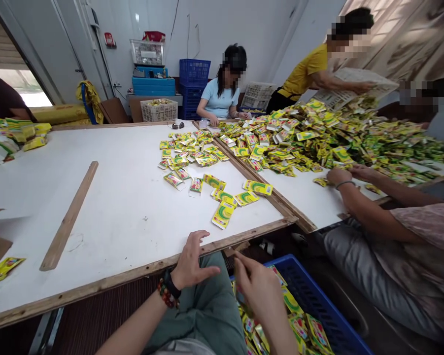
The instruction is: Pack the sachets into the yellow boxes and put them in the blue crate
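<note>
My left hand [194, 261], with beaded and black bands at the wrist, rests at the table's wooden front edge. Its fingers are apart and nothing is in it. Just beyond it a small yellow-green carton [222, 215] lies on the white table [133, 212], with several similar cartons behind. Over the near side of a blue plastic basket [330, 301] hangs my right hand [260, 286], its fingers loosely bent and apart, with nothing visible between them. Yellow-green packets [299, 325] fill the basket, partly covered by my right forearm.
A wooden strip [70, 217] lies on the table at left. A large heap of packets [318, 133] covers the right-hand table beyond a raised wooden divider [258, 182]. Co-workers are around the tables; one on the right has hands [342, 176] at the heap. Crates [194, 74] stand behind.
</note>
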The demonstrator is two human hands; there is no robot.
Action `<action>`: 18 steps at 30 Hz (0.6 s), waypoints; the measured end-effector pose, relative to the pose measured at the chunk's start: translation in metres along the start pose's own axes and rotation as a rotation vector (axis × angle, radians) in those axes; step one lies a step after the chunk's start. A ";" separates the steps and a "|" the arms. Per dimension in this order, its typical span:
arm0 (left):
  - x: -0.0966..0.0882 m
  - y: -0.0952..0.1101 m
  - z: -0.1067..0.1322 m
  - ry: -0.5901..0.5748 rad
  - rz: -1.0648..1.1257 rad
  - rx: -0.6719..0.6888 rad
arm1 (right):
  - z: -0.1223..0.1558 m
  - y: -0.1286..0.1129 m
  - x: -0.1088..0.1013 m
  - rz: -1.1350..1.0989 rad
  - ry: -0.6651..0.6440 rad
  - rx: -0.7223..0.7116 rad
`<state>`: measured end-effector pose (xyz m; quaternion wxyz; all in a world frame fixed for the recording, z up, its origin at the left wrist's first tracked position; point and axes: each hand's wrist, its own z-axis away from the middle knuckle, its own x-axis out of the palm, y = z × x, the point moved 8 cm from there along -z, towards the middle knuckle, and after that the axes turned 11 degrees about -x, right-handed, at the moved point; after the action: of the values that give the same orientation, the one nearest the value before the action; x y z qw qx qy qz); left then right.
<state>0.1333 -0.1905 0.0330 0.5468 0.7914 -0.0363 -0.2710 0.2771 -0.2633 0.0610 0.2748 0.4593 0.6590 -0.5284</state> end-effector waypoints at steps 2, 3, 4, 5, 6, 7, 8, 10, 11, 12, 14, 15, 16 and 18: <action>-0.004 -0.006 -0.003 0.076 0.050 -0.057 | -0.009 0.018 -0.007 0.245 -0.021 0.071; -0.005 -0.010 -0.004 0.119 0.065 -0.080 | -0.020 0.022 -0.004 0.309 -0.046 0.061; -0.004 -0.012 -0.005 0.160 0.075 -0.095 | -0.034 0.024 0.006 0.327 -0.087 0.031; -0.004 -0.015 -0.006 0.195 0.081 -0.103 | -0.050 0.024 0.019 0.320 -0.146 -0.008; -0.004 -0.017 -0.006 0.227 0.083 -0.112 | -0.066 0.024 0.034 0.301 -0.205 -0.036; -0.006 -0.020 -0.005 0.261 0.079 -0.127 | -0.082 0.025 0.048 0.277 -0.257 -0.062; -0.009 -0.024 -0.003 0.294 0.069 -0.145 | -0.096 0.025 0.060 0.255 -0.294 -0.084; -0.018 -0.026 0.000 0.338 0.030 -0.164 | -0.116 0.025 0.073 0.217 -0.317 -0.121; -0.023 -0.024 0.001 0.350 -0.004 -0.153 | -0.122 0.024 0.073 0.204 -0.310 -0.137; -0.029 -0.020 0.001 0.356 -0.050 -0.129 | -0.124 0.022 0.070 0.191 -0.296 -0.150; -0.037 -0.007 -0.003 0.352 -0.167 -0.057 | -0.121 0.016 0.056 0.160 -0.247 -0.170; -0.039 0.001 -0.006 0.343 -0.229 -0.016 | -0.116 0.010 0.047 0.142 -0.217 -0.178; -0.040 0.008 -0.011 0.328 -0.283 0.023 | -0.110 0.003 0.038 0.130 -0.190 -0.189; -0.033 0.017 -0.021 0.252 -0.341 0.078 | -0.097 -0.014 0.020 0.048 -0.126 -0.203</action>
<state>0.1191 -0.1677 0.0666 0.4622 0.8342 0.1563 -0.2570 0.2681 -0.1651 0.0780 0.3734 0.4108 0.6794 -0.4799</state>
